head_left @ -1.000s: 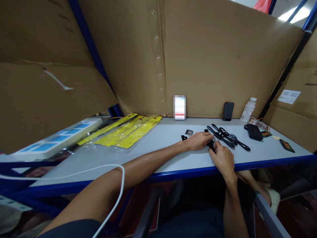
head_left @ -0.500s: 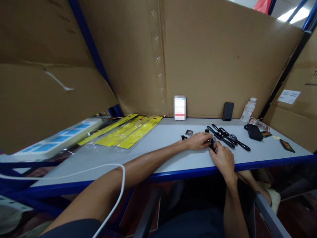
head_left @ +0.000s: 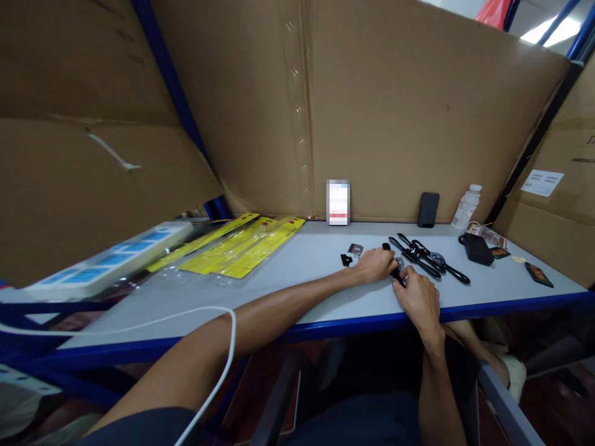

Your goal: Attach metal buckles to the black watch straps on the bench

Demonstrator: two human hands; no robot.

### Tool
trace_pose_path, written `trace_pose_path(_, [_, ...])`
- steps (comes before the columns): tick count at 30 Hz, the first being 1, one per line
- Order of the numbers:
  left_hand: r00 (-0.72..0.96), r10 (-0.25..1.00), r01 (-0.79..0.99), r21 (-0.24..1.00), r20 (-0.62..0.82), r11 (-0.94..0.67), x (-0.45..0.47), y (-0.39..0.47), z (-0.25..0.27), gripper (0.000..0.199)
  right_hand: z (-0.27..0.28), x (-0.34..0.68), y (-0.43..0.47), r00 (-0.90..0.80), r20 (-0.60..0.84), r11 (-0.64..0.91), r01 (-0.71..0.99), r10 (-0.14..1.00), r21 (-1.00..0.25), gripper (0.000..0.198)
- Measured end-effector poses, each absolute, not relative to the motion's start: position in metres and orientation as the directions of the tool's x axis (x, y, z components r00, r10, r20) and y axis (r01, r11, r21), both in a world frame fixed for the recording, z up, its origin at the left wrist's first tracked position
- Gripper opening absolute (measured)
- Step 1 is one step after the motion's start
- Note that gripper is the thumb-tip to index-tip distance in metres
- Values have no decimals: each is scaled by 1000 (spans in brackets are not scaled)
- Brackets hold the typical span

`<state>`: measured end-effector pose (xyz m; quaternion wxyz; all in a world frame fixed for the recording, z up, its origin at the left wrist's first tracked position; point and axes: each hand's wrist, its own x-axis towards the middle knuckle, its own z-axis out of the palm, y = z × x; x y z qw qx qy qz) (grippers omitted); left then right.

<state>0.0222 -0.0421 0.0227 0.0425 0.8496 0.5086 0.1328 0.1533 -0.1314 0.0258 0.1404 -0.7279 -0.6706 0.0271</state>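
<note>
My left hand [head_left: 377, 265] is closed around the middle of a black spokeshave [head_left: 387, 247], whose one handle end sticks out beyond the fingers. At the other end, my right hand [head_left: 421, 300] grips the same tool with bent fingers. Much of its body is hidden by both hands. Behind my left wrist lie a flat metal blade [head_left: 356, 249] and a small black cap piece [head_left: 346, 259]. Just beyond my right hand, more black spokeshaves [head_left: 421, 255] lie crossed on the table.
Yellow packaging sleeves [head_left: 260, 248] and a white power strip [head_left: 111, 260] lie left on the table [head_left: 279, 303]. A lit phone [head_left: 338, 203], a dark phone [head_left: 428, 209] and a bottle [head_left: 466, 206] stand at the back. A black case [head_left: 478, 248] sits right. A white cable [head_left: 231, 334] crosses my left arm.
My left hand has shifted slightly on the spokeshave, and more of its handle end shows. The small black piece is now less covered. My right hand stays nearly in place.
</note>
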Motion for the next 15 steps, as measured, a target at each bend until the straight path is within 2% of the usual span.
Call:
trace_pose_path(3, [434, 876, 866, 171, 212, -470, 14, -40, 23, 23, 25, 152, -132, 119, 144, -79, 964, 982, -254, 26])
trace_pose_path(9, [438, 855, 891, -11, 278, -453, -5, -33, 22, 26, 24, 153, -132, 123, 155, -77, 958, 980, -275, 24])
trace_pose_path(11, [459, 822, 876, -20, 338, -481, -7, -32, 21, 27, 24, 153, -132, 122, 155, -76, 959, 980, -275, 25])
trace_pose_path(15, [602, 675, 728, 53, 426, -683, -1, -33, 17, 36, 25, 153, -132, 105, 155, -61, 962, 982, -265, 24])
